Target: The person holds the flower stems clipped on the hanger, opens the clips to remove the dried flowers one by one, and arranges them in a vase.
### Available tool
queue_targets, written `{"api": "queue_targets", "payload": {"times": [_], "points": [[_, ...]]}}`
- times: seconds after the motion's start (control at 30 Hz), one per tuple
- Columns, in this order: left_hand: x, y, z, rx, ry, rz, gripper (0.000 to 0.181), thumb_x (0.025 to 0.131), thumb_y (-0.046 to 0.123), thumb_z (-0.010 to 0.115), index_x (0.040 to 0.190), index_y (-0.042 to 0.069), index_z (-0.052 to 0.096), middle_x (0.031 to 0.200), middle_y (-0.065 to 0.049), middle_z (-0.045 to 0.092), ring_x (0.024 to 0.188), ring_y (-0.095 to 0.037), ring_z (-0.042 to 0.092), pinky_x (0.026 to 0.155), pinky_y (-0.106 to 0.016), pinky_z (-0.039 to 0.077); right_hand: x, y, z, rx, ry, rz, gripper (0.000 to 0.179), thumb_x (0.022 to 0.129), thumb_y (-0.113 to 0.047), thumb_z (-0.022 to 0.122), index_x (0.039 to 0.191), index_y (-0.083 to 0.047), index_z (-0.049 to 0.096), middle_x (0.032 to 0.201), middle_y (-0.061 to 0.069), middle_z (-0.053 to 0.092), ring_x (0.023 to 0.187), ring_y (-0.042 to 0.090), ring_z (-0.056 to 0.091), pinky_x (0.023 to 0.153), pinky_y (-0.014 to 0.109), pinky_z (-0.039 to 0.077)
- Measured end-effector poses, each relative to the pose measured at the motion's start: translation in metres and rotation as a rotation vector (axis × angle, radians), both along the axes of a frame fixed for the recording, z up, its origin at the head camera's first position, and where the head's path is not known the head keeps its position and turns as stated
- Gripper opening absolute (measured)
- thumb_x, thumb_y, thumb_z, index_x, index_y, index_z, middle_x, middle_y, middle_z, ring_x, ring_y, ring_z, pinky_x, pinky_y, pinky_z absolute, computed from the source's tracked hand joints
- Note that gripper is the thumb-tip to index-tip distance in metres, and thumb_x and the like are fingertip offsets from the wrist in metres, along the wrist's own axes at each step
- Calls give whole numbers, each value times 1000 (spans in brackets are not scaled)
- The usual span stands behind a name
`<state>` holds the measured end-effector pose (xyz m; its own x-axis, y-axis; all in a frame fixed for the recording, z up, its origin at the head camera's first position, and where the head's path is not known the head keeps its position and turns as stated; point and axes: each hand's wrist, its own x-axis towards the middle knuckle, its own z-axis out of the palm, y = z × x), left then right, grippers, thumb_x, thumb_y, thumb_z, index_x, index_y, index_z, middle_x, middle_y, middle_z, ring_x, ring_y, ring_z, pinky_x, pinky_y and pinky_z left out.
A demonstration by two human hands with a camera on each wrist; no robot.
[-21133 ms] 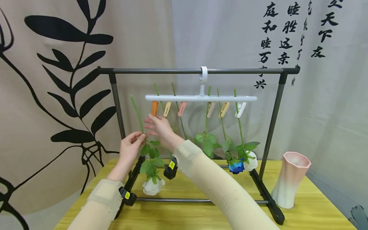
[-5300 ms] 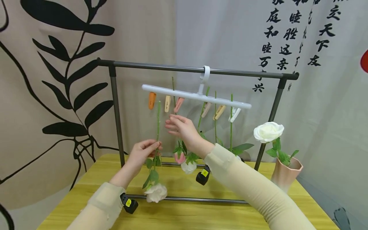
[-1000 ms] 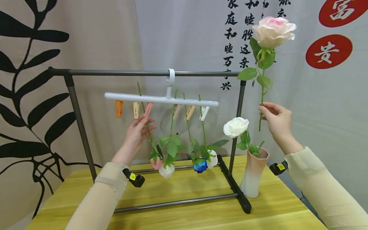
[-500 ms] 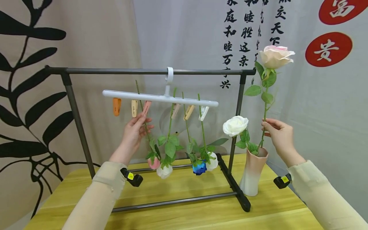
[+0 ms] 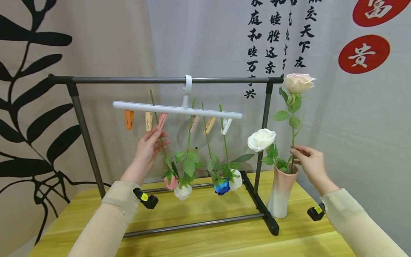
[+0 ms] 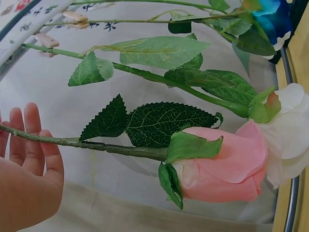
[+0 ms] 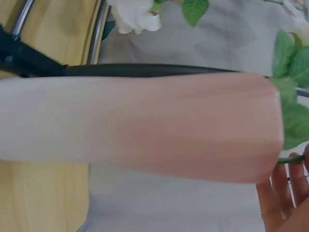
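Observation:
My right hand (image 5: 310, 162) pinches the stem of an upright pale pink rose (image 5: 298, 84). The stem's lower end is inside the mouth of a pink-and-white vase (image 5: 282, 194), next to a white rose (image 5: 261, 140). At the white hanger (image 5: 173, 109), my left hand (image 5: 146, 150) has thumb and forefinger on the stem of an upside-down pink rose (image 6: 219, 164), just below the pink clothespin (image 5: 162, 120). The left wrist view shows its other fingers loosely bent behind that stem; the thumb is out of sight there. In the right wrist view, the vase hides part of the right hand (image 7: 285, 193).
Several clothespins hang from the hanger; the orange one (image 5: 128, 119) and cream one (image 5: 148, 121) grip nothing. A blue rose (image 5: 222, 187) and two white roses hang upside down further right. The dark metal rack (image 5: 112, 80) stands on the wooden table (image 5: 179, 246).
Over the last second, my right hand has lowered the pale pink rose into the vase, while the left stayed put. Earlier, my left hand held a rose upside down near the cream clothespin.

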<state>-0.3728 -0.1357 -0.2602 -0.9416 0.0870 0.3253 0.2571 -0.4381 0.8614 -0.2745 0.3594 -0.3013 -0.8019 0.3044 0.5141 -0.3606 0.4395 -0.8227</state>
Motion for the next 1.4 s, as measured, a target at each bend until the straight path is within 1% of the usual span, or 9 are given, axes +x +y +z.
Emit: {"api": "queue_targets", "payload": {"times": [0.13,0.33,0.4,0.6,0.7,0.8,0.93,1.23,1.4], "points": [[1,0,-1,7,-2,1,27,96,29,62,118,13,59,88,3,68,72,-12,68,70,-24,50,-1,4,-9,98,-33,-43,42,97,-24,61,120,10,62,96,-22,65,80,-1,64,69,19,54],[2,0,-1,8,8,-8,27,95,28,62,117,12,61,88,3,68,71,-12,67,71,-24,50,2,9,-20,225,-131,-79,40,97,-23,61,119,9,63,110,19,67,79,-8,56,67,17,50],[2,0,0,5,12,-10,25,95,29,62,115,13,60,87,4,68,70,-11,67,70,-24,51,4,9,-23,261,-159,-82,38,96,-21,60,120,9,63,112,25,65,81,-7,54,67,19,49],[1,1,-1,-14,19,-8,31,96,30,61,120,13,58,87,4,67,70,-11,67,68,-23,51,4,8,-29,317,-204,-69,36,97,-19,56,120,9,63,116,26,63,99,29,60,76,33,50],[0,2,-1,-17,18,-7,32,96,30,62,121,12,58,87,4,67,70,-11,67,69,-24,51,4,8,-30,310,-224,-59,39,99,-20,54,122,10,61,119,28,61,107,40,56,81,42,50],[0,2,-1,-14,12,-2,34,95,30,62,122,10,57,86,4,68,70,-11,67,70,-24,51,4,8,-31,311,-232,-58,41,99,-22,53,123,10,60,120,28,60,109,41,56,82,44,49],[1,2,-2,-19,9,2,38,95,31,62,124,7,55,86,5,68,70,-11,67,71,-25,51,4,6,-31,312,-225,-66,41,99,-22,55,123,10,61,119,28,61,107,39,57,78,36,50],[2,1,-3,-33,31,-4,35,96,30,60,125,11,54,87,4,66,71,-11,67,71,-23,51,4,3,-30,244,-257,-59,46,98,-27,57,126,9,58,123,28,59,110,39,56,84,42,51],[2,1,-4,-29,32,-4,30,96,29,61,122,14,55,87,5,66,71,-11,67,71,-23,51,5,4,-31,241,-257,-77,41,97,-23,55,123,8,61,119,26,61,106,33,57,79,36,50]]}}
